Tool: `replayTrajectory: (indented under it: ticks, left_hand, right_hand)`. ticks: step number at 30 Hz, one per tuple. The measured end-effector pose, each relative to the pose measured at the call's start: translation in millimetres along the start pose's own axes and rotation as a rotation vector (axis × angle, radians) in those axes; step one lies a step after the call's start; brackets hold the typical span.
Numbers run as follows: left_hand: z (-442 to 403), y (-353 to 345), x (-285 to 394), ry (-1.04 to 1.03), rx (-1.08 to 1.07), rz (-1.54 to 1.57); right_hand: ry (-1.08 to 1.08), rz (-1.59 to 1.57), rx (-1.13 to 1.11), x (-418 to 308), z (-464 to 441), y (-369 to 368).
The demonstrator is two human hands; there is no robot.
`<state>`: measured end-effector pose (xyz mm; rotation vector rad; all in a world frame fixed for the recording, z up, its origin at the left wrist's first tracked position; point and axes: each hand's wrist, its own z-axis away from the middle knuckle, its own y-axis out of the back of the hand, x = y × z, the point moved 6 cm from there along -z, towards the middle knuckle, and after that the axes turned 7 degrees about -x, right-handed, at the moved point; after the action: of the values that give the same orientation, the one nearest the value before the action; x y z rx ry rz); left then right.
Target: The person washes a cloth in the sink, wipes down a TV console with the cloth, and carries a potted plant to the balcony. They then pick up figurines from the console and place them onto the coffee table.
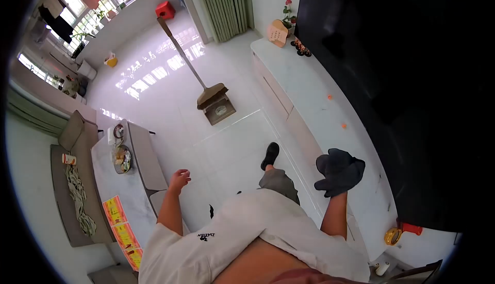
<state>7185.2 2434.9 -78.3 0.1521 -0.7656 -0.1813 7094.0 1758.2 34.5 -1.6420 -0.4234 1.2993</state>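
The pale shirt (247, 232) sits closest to my camera. On my right, a dark grey cloth (340, 172) covers the right hand (344, 177) over the white cabinet (330, 121), by its floor-side long edge; the covering hides the fingers, so I can't tell how tight that grip is. Two orange bits lie farther up the cabinet top. My left hand (179, 180) hangs with its grip loosely open, near the right edge of the bench (135, 181). Ahead, a dustpan (220, 111) and broom (211, 95) stand together on the floor (206, 152).
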Motion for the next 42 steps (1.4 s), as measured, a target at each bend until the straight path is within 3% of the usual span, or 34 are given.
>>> replayTrajectory:
  ticks: [5, 8, 11, 14, 17, 21, 24, 29, 31, 34, 36, 40, 42]
  left_hand:
    - [-34.9, -47.7, -1.4, 0.203, -0.021, 0.109]
    - [7.1, -69.4, 3.1, 0.371, -0.004, 0.122]
    - [-10.0, -61.7, 23.9, 0.392, 0.106, 0.132]
    - [-37.2, -34.4, 35.1, 0.301, 0.212, 0.252]
    - [-74.5, -14.3, 107.5, 0.182, 0.268, 0.130]
    - [-137.8, 8.3, 244.0, -0.052, 0.383, 0.130]
    - [-191.7, 22.1, 354.2, -0.212, 0.380, 0.064]
    - [-303.9, 54.3, 475.1, -0.384, 0.403, 0.027]
    - [-354.6, 68.3, 502.8, -0.353, 0.437, -0.008]
    - [-440.9, 81.0, 492.2, -0.304, 0.487, -0.141]
    - [-484.2, 75.5, 473.6, -0.514, 0.426, -0.100]
    - [-494.5, 50.4, 480.0, -0.415, 0.412, 0.124]
    - [-496.1, 52.8, 487.8, -0.522, 0.546, 0.121]
  right_hand:
    - [-0.225, -0.152, -0.313, 38.9, -152.6, -55.6]
    - [-0.277, -0.115, -0.274, 77.7, -233.5, -60.5]
    - [-0.245, 0.168, -0.050, 91.8, -297.8, -123.7]
    - [-0.324, 0.083, -0.173, 111.1, -348.1, -148.6]
    - [-0.521, -0.162, -0.394, 128.3, -378.4, -174.0]
    - [-1.062, -0.599, -0.765, 144.1, -395.0, -231.8]
    - [-1.227, -0.624, -0.796, 154.5, -399.2, -246.6]
    - [-1.084, -0.350, -0.542, 149.8, -431.4, -229.6]
    - [-1.227, -0.572, -0.434, 157.2, -430.2, -294.2]
    - [-1.091, -0.404, -0.333, 162.8, -464.0, -319.1]
    - [-0.985, -0.323, -0.261, 171.8, -483.2, -311.8]
    - [-0.774, -0.196, -0.146, 193.1, -506.5, -280.4]
    - [-0.697, -0.145, -0.103, 201.9, -515.7, -270.5]
